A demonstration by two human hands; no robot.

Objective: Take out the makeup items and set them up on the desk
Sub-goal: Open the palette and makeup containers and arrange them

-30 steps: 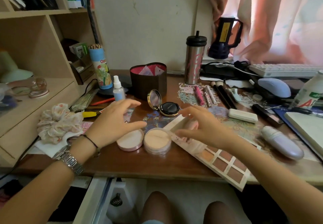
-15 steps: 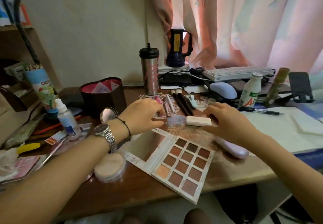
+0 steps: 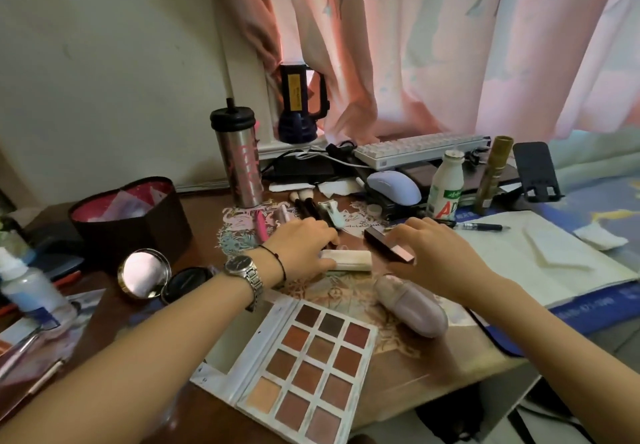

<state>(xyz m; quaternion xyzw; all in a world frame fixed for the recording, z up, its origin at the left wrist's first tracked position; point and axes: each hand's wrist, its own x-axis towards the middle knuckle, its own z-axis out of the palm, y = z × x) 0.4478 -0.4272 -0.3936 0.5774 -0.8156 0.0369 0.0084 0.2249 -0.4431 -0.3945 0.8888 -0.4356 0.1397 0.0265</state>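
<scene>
Resting just behind the eyeshadow palette (image 3: 308,371), the white case (image 3: 349,260) looks light, stiff and smooth, so it is best pinched across its short sides. The left hand (image 3: 304,249) has its thumb against the case's left end, fingers loosely curled; whether it grips, I cannot tell. The right hand (image 3: 436,256), behind and right of the palette, holds one dark tube (image 3: 388,246), likely slippery. Counted: one palette with twelve fragile pans, one lilac case (image 3: 412,305) to its right, one open compact (image 3: 162,279) to its left.
</scene>
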